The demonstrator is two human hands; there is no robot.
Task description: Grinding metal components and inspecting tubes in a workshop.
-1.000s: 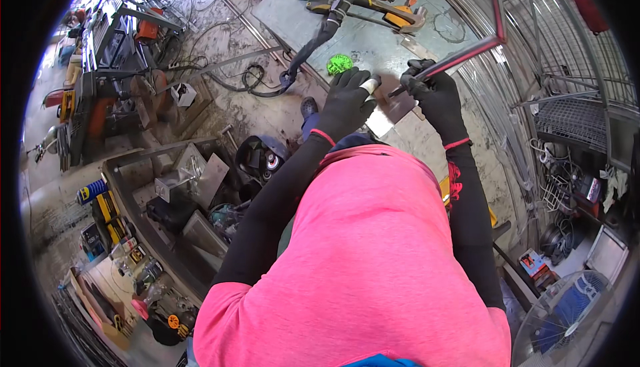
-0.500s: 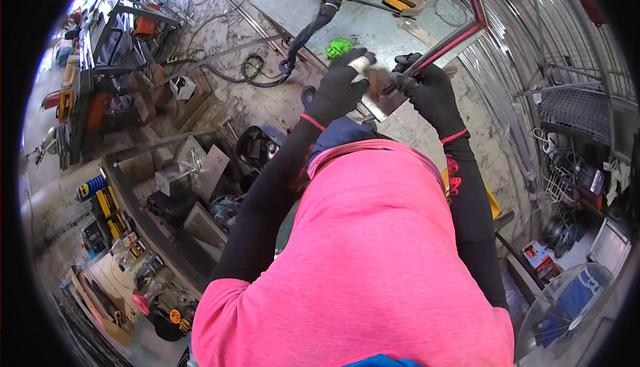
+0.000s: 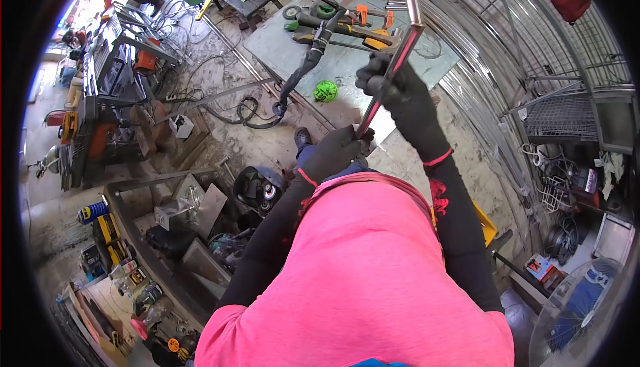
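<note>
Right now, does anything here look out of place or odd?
Perhaps the dark cable: it lies in loose loops on the stained floor, ahead and left of the person's left hand, where a foot might catch.

The left arm (image 3: 270, 248) slants far and right, the left hand (image 3: 335, 152) curled in a grip. The right arm (image 3: 465, 227) slants far and left, the right hand (image 3: 405, 99) also gripping, farther out and more to the right.
</note>
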